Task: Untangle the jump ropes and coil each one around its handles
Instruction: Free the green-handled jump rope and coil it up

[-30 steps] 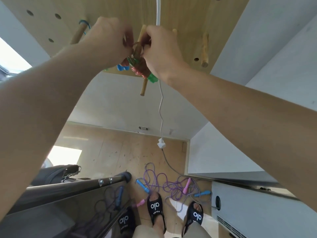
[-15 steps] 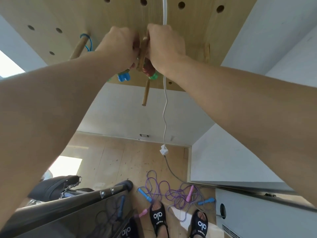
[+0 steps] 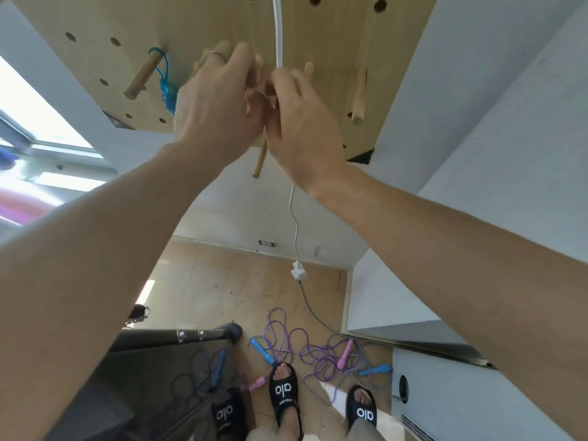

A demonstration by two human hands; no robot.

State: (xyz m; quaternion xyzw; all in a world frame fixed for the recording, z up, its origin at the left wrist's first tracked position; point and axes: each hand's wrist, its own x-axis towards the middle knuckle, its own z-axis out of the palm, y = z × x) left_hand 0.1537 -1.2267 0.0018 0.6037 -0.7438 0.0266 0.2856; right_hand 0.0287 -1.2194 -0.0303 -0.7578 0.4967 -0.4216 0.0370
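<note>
Wooden pegs are sticking out of the pegboard (image 3: 222, 23), and both hands are working close together at the middle peg (image 3: 259, 160), whose free end is showing just below them. The left hand (image 3: 219, 103) is reaching up with its upper fingers fairly straight against the board; the right hand (image 3: 299, 122) is curling its fingers in toward the same spot. Whatever they are holding is hidden between the palms, so I cannot tell what either has hold of, nor how tightly.

Judging from the task, a coiled rope is probably being hung here. To do this well, the loop should be sliding fully onto the peg, back toward the board, with the white cable (image 3: 279, 33) hanging down the board kept out of it.

On the left peg (image 3: 141, 74) a blue coiled rope (image 3: 167, 87) is hanging already. Down on the floor, the tangled jump ropes (image 3: 305, 348) are lying near the person's sandalled feet, purple cord looped over itself with blue and pink handles poking out, so most of the untangling is waiting.

Pale wooden flooring is running toward the far white wall, a white cabinet is standing at the right, and a dark glass-topped table (image 3: 171, 337) is sitting near left.
</note>
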